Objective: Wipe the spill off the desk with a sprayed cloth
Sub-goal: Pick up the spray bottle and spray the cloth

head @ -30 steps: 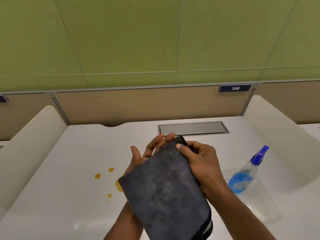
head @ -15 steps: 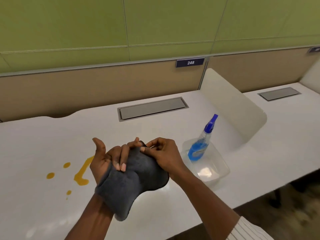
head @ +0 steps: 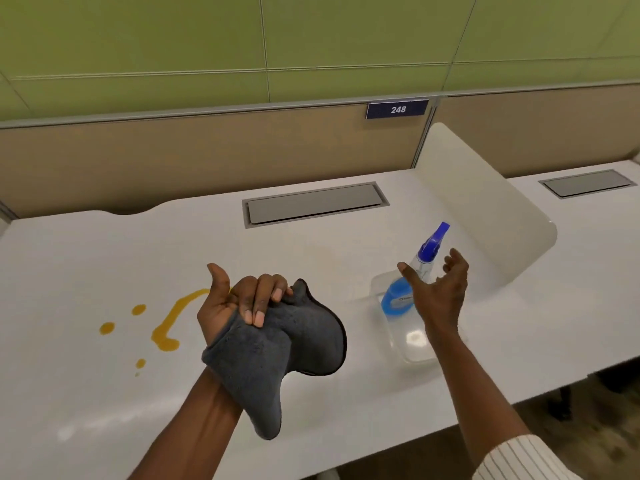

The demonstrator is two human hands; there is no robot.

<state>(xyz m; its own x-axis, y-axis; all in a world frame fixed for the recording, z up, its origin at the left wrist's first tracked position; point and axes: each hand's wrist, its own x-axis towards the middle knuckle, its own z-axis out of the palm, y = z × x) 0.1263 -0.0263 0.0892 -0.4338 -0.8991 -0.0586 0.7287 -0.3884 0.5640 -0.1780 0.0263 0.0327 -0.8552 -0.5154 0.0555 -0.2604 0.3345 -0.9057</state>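
- On the left of the worktop (head: 86, 258): orange spill (head: 165, 336), a curved streak with drops around it, unwiped, unchanged from a second ago.
- Just right of the streak, raised above the surface: left hand (head: 225, 306), now alone on the grey cloth (head: 277, 358). Fingers (head: 258, 306) curled tight over the bunched top edge, thumb up, the rest of the fabric hanging past the wrist.
- Further right: spray bottle (head: 394, 301), blue liquid and blue trigger head, upright in a clear tray (head: 415, 351), not yet gripped.
- Rightmost: right hand (head: 440, 292), off the cloth since half a second ago and reaching in beside the bottle's neck. Fingers (head: 455, 268) spread and lightly bent, thumb apart, clamped on nothing.
- Likely meaning for the task: handling of the cloth finished, cloth probably still dry. Next in order: taking the bottle and spraying the cloth, with wiping only afterwards.
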